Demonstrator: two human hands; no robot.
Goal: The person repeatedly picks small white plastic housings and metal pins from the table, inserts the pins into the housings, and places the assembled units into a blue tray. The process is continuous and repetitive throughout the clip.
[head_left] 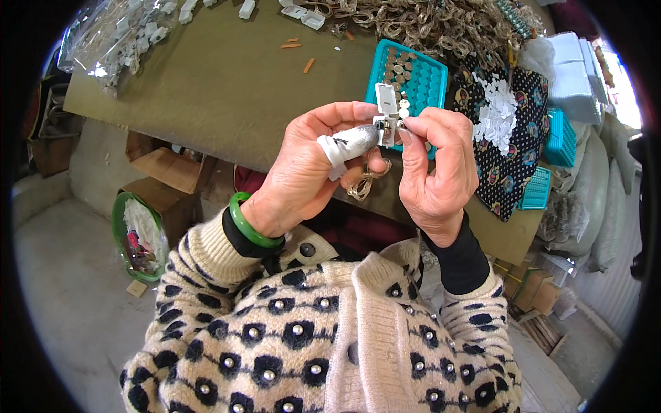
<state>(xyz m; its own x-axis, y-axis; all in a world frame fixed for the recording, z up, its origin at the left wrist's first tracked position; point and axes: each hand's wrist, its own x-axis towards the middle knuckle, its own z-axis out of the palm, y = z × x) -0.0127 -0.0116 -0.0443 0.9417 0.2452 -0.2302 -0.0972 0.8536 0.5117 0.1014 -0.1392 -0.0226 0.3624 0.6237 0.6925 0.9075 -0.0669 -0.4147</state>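
- The left hand (306, 172) is closed in a pinch on a small white plastic clip (387, 110) with a hinged flap standing up; its thumb wears a silvery taped thumb guard (351, 143) bound with white tape at the base.
- The right hand (437, 168) is closed too, its fingertips pressed on the same clip from the right side, so both hands meet on it above the near edge of the surface (227, 89).
- The clip is held up in the air, in front of a teal plastic tray (423, 72) whose round cells hold small pale discs in the left columns.
- A loop of thin metal chain (365, 186) hangs below the left fingers, between the two hands.
- A green bangle (249, 230) sits on the left wrist, over a black cuff and a cream knitted cardigan with dark spots and pearl beads.
- At the far side of the surface lies a big tangle of brownish chains (427, 24); further left are loose white clips (303, 14) and a clear bag of white parts (117, 34).
- To the right, a dark patterned cloth (513, 162) carries a heap of small white pieces (497, 110), with more teal trays (561, 141) just beside it.
- On the floor to the left stand cardboard boxes (169, 168) and a green basin (138, 237) lined with plastic.
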